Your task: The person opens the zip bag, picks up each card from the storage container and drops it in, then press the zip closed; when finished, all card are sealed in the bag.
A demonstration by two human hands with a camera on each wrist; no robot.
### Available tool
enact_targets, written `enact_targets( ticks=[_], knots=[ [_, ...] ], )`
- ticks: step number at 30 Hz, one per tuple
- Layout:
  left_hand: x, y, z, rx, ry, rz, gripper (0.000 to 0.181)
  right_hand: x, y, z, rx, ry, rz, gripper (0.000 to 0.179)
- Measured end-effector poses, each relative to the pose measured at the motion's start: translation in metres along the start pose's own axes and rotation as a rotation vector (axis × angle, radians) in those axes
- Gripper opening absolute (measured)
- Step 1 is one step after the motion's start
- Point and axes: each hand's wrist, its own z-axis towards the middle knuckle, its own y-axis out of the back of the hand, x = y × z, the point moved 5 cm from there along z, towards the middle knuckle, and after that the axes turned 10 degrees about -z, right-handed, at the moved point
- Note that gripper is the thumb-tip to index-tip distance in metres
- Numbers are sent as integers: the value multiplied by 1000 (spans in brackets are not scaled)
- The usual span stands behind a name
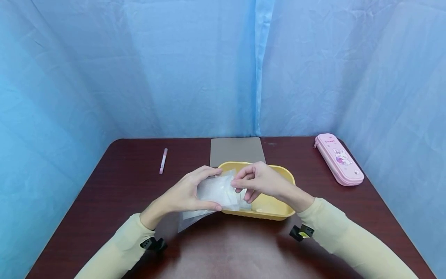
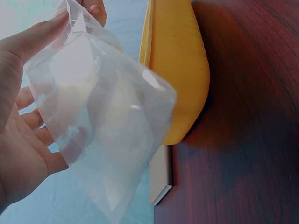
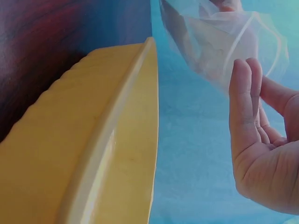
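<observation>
My left hand holds clear plastic bags between thumb and fingers, over the left end of a yellow basket. Something whitish shows through the film of the bag in the left wrist view. From the other side my right hand pinches the bag's right edge between thumb and index finger, its other fingers loosely bent. In the right wrist view the bag stands partly gaped near these fingertips. A further clear sheet or bag hangs below the left hand.
A flat grey-brown box or book lies behind the basket at the table's back edge. To the left is a pink-and-white marker. A pink pencil case with a rabbit picture lies at the right. Blue curtains surround the dark wooden table.
</observation>
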Motion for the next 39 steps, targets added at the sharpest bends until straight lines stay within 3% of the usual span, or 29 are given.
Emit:
enact_targets(
  ticks=[12,17,20,25,31,33,36,39],
  knots=[
    [0,2,0,-86,-35,-21,92,4,9,-6,-19,76,22,28],
    [-2,9,0,-130,-34,-68,93,5,30,-9,-86,116,44,28],
    [-6,18,-1,-151,-46,-111,93,2,44,-8,-73,119,9,23],
    [-12,27,-2,-156,-97,-238,93,-6,53,0,46,137,-129,24],
    [-14,25,-3,-160,-160,-206,97,-20,46,18,180,170,-365,28],
    [-12,23,-4,-159,-146,-237,97,-26,40,25,233,187,-474,32],
    [-5,20,-6,-151,-74,-295,94,-31,29,33,301,197,-637,38],
    [0,18,-8,-138,-14,-334,91,-36,23,40,339,154,-754,46]
  ],
)
